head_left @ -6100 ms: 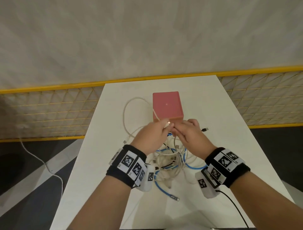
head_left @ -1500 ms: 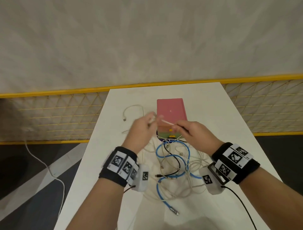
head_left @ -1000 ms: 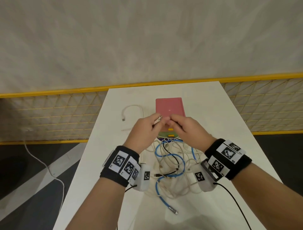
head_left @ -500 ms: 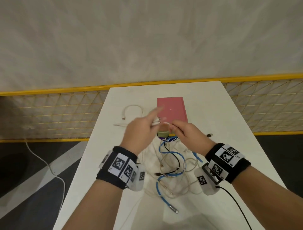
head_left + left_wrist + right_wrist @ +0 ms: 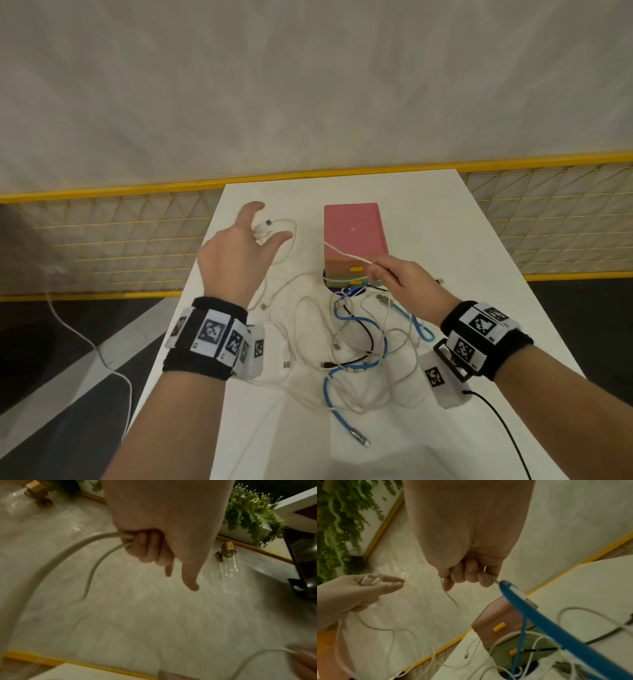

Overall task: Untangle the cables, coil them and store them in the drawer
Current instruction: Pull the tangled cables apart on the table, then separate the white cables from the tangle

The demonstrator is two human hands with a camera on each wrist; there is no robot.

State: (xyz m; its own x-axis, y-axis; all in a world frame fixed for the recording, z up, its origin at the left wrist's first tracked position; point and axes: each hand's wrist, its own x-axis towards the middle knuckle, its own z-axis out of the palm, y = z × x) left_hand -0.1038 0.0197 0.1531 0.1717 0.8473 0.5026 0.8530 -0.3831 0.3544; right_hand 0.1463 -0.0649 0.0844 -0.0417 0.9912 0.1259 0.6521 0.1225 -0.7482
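1. A white cable [image 5: 287, 240] is held in the left hand [image 5: 236, 253], raised over the left side of the white table [image 5: 479, 240]. Its plug ends are seen lying across the palm in the right wrist view, and two strands are seen clamped under the curled fingers [image 5: 149, 547] in the left wrist view, while the thumb and forefinger are stretched out and apart.
2. A loop of that cable is shown hanging from the left hand, with the strand trailing down toward the pile.
3. A small chest of drawers [image 5: 354, 240], pink on top with yellow handles, is seen standing at the middle of the table, just beyond the pile.
4. A tangle of cables [image 5: 359, 346], white, blue and black, is spread on the table between the two wrists and in front of the chest.
5. A thin white strand [image 5: 346, 253] is pinched between thumb and fingers of the right hand [image 5: 407, 284], which is closed round it; the strand is drawn taut up and to the left, across the front of the chest.
6. A blue cable [image 5: 539, 615] is shown passing close beside the right fingers [image 5: 471, 573]; whether it is touched cannot be told.
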